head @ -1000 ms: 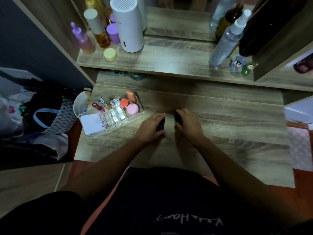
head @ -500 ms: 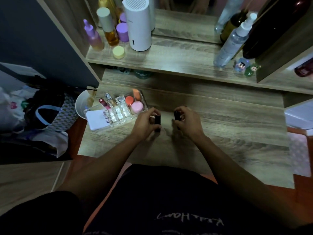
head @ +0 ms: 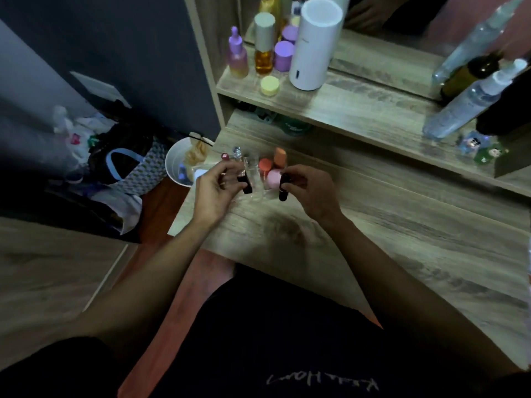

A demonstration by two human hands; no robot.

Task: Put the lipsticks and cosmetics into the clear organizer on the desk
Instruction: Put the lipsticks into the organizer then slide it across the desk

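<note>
Left hand (head: 214, 186): raised above the desk (head: 402, 225) at its left edge, palm turned toward the camera. Thumb and fingers pinch a dark lipstick (head: 245, 183) at its upper end. The tube sits at the fingertips, on the hand's right side, and hangs in front of the organizer (head: 255, 179). Its long axis runs near vertical in the view, tilted slightly, upper end toward the shelf (head: 359, 107), lower end toward the person.

Right hand (head: 309, 191): raised above the desk, just right of the organizer. Its fingers curl around a second dark tube (head: 284, 186), gripping the upper half from the right. The tube lies at the hand's left side, with the lower end free. Its long axis is near vertical, parallel to the first tube. The two tubes are apart, with part of the organizer visible between them.

Organizer: stands on the desk's left rear area, partly hidden by both hands. It holds an orange item (head: 279, 156), a coral-capped item (head: 264, 165), a pink round lid (head: 273, 177), a clear vial (head: 237, 153) and a red-tipped lipstick (head: 224, 157). Motion blur obscures which compartment holds each.
</note>
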